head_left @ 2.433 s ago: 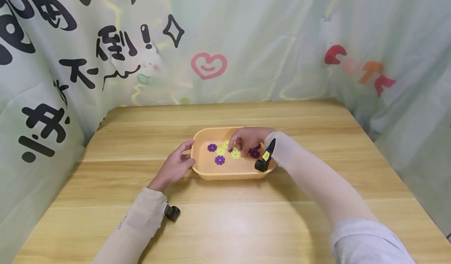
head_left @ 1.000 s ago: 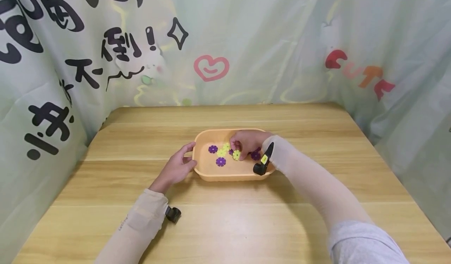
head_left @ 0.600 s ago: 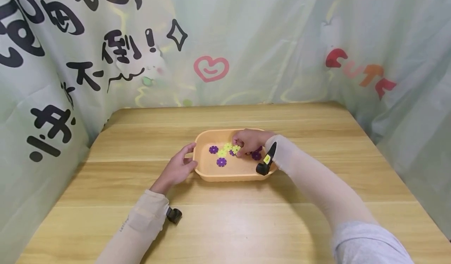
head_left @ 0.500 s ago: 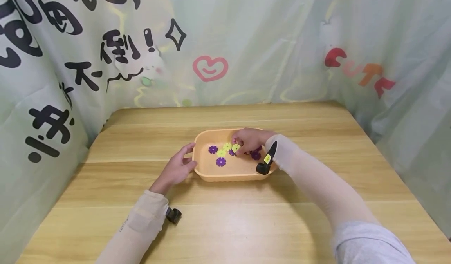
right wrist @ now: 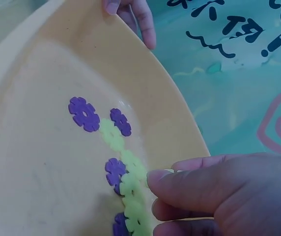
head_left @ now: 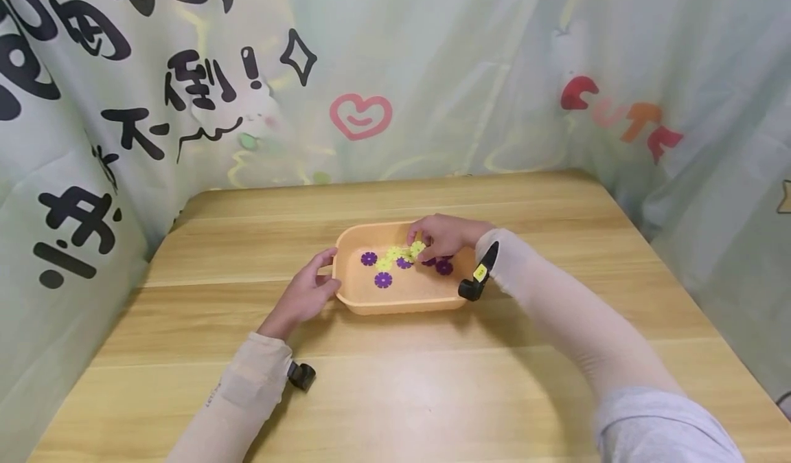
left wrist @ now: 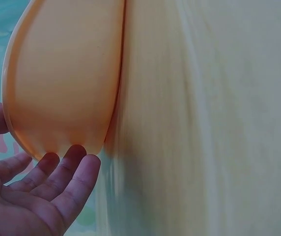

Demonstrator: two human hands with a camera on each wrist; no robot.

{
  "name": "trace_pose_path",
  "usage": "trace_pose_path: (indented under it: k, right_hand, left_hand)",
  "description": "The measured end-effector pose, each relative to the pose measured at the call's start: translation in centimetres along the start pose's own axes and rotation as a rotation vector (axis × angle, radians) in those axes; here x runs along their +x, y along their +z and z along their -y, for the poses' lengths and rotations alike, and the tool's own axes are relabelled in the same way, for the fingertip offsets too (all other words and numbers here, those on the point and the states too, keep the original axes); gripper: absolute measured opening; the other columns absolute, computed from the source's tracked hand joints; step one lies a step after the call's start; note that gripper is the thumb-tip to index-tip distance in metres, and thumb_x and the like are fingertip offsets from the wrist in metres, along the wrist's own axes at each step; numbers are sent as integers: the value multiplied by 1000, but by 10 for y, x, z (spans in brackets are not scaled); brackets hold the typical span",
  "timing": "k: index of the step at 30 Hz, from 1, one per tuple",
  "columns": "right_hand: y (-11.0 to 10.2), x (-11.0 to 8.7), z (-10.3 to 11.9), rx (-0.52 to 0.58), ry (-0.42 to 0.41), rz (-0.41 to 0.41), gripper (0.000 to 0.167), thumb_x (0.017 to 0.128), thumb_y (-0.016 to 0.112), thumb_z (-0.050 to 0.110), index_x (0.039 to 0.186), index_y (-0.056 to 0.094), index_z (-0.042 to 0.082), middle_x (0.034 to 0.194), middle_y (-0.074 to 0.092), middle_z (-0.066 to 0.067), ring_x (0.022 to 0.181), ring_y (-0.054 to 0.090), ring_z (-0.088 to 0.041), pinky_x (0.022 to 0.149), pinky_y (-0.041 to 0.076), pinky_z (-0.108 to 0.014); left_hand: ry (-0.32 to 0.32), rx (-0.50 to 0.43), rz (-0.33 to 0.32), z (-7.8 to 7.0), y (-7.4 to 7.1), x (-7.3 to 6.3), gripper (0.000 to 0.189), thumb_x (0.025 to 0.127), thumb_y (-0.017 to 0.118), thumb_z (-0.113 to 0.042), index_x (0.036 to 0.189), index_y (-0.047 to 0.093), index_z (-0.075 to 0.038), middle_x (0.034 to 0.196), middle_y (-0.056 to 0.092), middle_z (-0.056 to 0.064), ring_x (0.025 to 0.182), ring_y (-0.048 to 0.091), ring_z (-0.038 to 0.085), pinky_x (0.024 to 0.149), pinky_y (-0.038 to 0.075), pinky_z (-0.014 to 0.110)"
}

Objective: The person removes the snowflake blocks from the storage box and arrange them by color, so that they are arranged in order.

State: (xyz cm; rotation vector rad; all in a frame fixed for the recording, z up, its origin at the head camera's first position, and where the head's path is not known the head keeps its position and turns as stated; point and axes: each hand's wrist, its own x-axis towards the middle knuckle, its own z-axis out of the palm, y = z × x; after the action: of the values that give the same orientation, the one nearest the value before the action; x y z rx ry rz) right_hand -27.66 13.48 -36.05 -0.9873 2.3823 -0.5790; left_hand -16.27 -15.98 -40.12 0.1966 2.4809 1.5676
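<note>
"While my left hand [head_left: 303,291] holds the left end of the tray [head_left: 395,308], thumb at the rim and fingers lightly bent against the outside wall, my right hand [head_left: 448,235] is over the inside, thumb and fingertips nearly together on a yellow flower [head_left: 418,248]."

"What worries you?"

"It could slip, I'd say, since I seem to have only its edge. It might also drag the other yellow flowers [head_left: 384,264], which lie in a crooked row; I can't tell whether any are linked. And if my left hand eased off, a sideways push might slide the tray across the table [head_left: 395,387]."

"Anything in the way?"

"Purple flowers [head_left: 383,280] lie around the row, one partly covered by it, and my right hand hides some of the tray's right end. The black camera [head_left: 473,288] on that wrist hangs by the near right corner and might knock the rim. The printed curtain [head_left: 463,71] stands behind, well apart."
</note>
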Motion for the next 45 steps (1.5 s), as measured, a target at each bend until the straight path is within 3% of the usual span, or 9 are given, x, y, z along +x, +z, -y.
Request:
trace_pose_path:
  k: [8,12,18,29,38,45]
  right_hand:
    - [4,-7,-5,58,-4,-2,33,90,67,10,121,56,3,58,46,4,50,45,-10,53,41,-24]
    - [-2,-14,-4,33,-30,-56,32,89,66,6,119,57,1,55,44,4,48,43,-10,52,40,-25]
    - [-13,-25,-6,41,-9,-105,33,88,65,4,120,57,-1,58,49,2,48,43,-10,55,42,-28]
    - [-22,-38,-15,98,16,-158,34,88,63,4,121,57,0,61,53,-2,49,46,-13,50,42,-28]
    - [-25,-51,-28,90,20,-240,31,87,65,4,118,58,0,70,60,-4,58,53,-17,61,47,-33]
    - [-25,-62,-37,113,16,-283,32,87,63,3,119,57,-1,73,62,-8,61,56,-19,59,47,-33]
  left_hand:
    - [-37,0,8,3,0,-7,64,95,53,-8,153,27,-13,148,34,19,124,49,37,90,53,39]
    - [-15,-5,-3,2,1,-5,63,95,53,-9,152,28,-14,147,36,18,123,51,36,90,53,39]
    - [-28,4,-5,-1,1,-1,63,95,53,-10,152,29,-17,146,36,15,123,51,33,90,53,37]
    - [-53,16,-11,-3,0,-1,63,95,54,-10,152,29,-17,147,37,14,122,52,32,89,53,38]
    - [-32,-3,-2,0,0,1,63,95,53,-8,152,28,-15,146,37,17,123,51,35,90,53,38]
    - [-31,-19,0,-2,0,-1,62,95,53,-8,152,29,-14,145,38,17,122,52,34,89,53,38]
